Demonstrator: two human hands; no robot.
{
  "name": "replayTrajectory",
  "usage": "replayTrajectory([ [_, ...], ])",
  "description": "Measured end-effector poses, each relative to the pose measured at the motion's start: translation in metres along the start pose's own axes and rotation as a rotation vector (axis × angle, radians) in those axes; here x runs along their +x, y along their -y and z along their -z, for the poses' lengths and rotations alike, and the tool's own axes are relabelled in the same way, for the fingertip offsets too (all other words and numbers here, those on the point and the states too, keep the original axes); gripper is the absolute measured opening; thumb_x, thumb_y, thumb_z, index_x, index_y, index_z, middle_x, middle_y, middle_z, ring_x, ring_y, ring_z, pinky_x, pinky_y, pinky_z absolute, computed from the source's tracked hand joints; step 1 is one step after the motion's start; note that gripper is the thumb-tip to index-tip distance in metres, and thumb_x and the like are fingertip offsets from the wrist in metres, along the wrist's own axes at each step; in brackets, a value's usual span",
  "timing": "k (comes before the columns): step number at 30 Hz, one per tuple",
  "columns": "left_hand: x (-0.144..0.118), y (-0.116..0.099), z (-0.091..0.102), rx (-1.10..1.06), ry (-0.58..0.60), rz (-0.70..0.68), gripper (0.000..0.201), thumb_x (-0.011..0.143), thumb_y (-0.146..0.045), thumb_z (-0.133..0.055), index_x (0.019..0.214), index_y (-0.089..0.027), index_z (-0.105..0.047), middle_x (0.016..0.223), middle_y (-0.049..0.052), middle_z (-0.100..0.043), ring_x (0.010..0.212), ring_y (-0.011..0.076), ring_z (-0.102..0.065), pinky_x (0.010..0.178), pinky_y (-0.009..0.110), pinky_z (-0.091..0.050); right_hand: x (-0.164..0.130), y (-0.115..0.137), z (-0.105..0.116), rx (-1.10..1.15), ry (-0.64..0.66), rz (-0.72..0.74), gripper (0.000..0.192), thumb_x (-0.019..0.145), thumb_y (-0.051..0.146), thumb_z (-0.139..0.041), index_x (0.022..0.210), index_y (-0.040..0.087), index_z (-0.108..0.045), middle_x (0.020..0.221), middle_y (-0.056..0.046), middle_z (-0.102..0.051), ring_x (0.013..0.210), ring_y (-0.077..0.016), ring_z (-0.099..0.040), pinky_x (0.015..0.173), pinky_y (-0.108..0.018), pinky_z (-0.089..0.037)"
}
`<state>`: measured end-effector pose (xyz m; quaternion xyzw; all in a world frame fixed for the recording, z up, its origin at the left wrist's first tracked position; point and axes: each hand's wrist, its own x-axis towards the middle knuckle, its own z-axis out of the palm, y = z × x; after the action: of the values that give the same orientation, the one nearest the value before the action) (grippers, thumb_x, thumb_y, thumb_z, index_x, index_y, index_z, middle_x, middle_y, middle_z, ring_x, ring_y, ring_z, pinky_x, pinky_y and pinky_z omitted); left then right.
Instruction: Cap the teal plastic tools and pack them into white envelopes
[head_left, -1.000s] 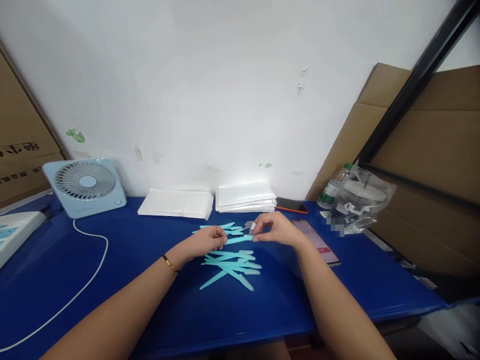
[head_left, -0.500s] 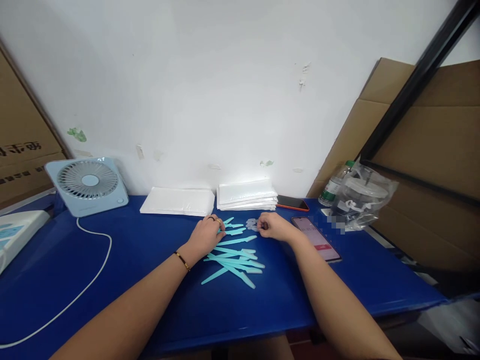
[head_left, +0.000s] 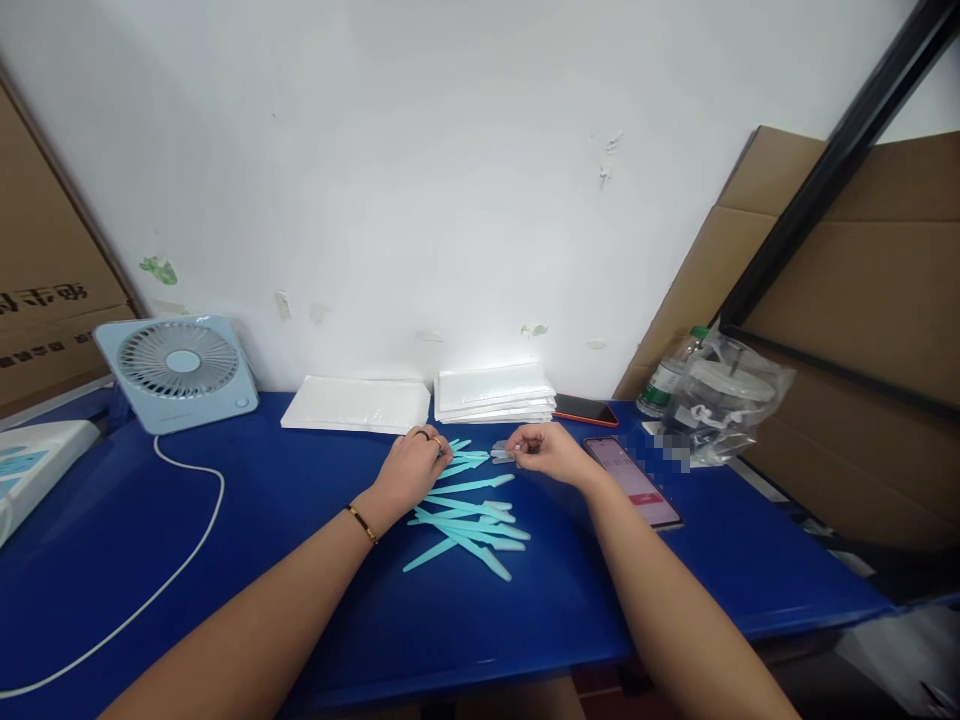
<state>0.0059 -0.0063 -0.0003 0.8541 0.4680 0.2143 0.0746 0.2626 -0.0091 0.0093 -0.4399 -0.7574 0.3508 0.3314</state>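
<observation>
A loose pile of several light blue plastic sticks (head_left: 469, 520) lies on the blue table (head_left: 247, 560). My left hand (head_left: 412, 465), with rings and a bracelet, pinches the end of one blue stick (head_left: 465, 458) at the far side of the pile. My right hand (head_left: 547, 450) holds a small clear plastic cap (head_left: 501, 452) at its fingertips, just right of that stick's tip. A few more clear caps lie under it; I cannot tell how many.
Two stacks of white packets (head_left: 352, 403) (head_left: 493, 392) lie by the wall. A light blue fan (head_left: 180, 370) with a white cable stands at the left. Two phones (head_left: 634, 480) (head_left: 585, 408), a bottle and a clear bag (head_left: 720, 395) are at the right. Cardboard leans on both sides.
My hands put down a capped stick and moved toward the wall. My left hand took another stick and my right hand picked up a clear cap.
</observation>
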Motion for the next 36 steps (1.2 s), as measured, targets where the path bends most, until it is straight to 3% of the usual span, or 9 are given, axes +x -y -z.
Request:
replayTrajectory([
  [13,0.000,-0.011,0.000,-0.111,-0.035,0.010,0.021,0.086,-0.029,-0.045,0.080,-0.019,-0.062,0.088,0.004,-0.059,0.084,0.0180,-0.055,0.074,0.030,-0.043,0.002,0.003,-0.014,-0.038,0.046,0.013,0.018,0.074,0.030,-0.061,0.082,0.016,-0.068,0.066,-0.002,-0.063,0.054,-0.0105,-0.053,0.051,-0.021,-0.041],
  [22,-0.001,-0.007,0.002,-0.205,-0.032,0.075,0.023,0.087,-0.031,-0.044,0.078,-0.018,-0.060,0.087,0.005,-0.057,0.082,0.0181,-0.055,0.073,0.030,-0.043,-0.002,0.011,0.001,0.015,-0.026,-0.031,0.015,0.073,0.027,-0.061,0.079,0.014,-0.066,0.059,-0.001,-0.059,0.052,-0.0098,-0.051,0.048,-0.020,-0.037],
  [30,-0.006,-0.018,-0.002,-0.279,0.030,0.023,0.023,0.087,-0.031,-0.044,0.078,-0.018,-0.059,0.085,0.003,-0.057,0.075,0.0154,-0.055,0.069,0.028,-0.043,0.000,0.010,-0.012,0.047,0.106,-0.028,0.024,0.076,0.035,-0.062,0.086,0.014,-0.067,0.068,-0.003,-0.065,0.059,-0.0130,-0.059,0.054,-0.023,-0.044],
  [32,-0.007,-0.019,-0.003,-0.247,0.071,0.004,0.022,0.087,-0.032,-0.046,0.080,-0.018,-0.061,0.087,0.003,-0.059,0.077,0.0156,-0.056,0.069,0.027,-0.043,0.000,0.006,-0.006,-0.042,0.116,-0.025,0.022,0.077,0.034,-0.061,0.086,0.014,-0.068,0.070,-0.004,-0.065,0.061,-0.0133,-0.059,0.055,-0.023,-0.044],
  [36,-0.006,-0.012,-0.003,-0.038,0.061,0.017,0.015,0.083,-0.029,-0.052,0.090,-0.021,-0.063,0.096,0.004,-0.061,0.087,0.0185,-0.057,0.074,0.028,-0.042,0.004,-0.010,0.003,-0.399,-0.016,0.016,0.012,0.073,0.023,-0.064,0.081,0.017,-0.070,0.073,-0.003,-0.065,0.060,-0.0119,-0.055,0.057,-0.023,-0.041],
])
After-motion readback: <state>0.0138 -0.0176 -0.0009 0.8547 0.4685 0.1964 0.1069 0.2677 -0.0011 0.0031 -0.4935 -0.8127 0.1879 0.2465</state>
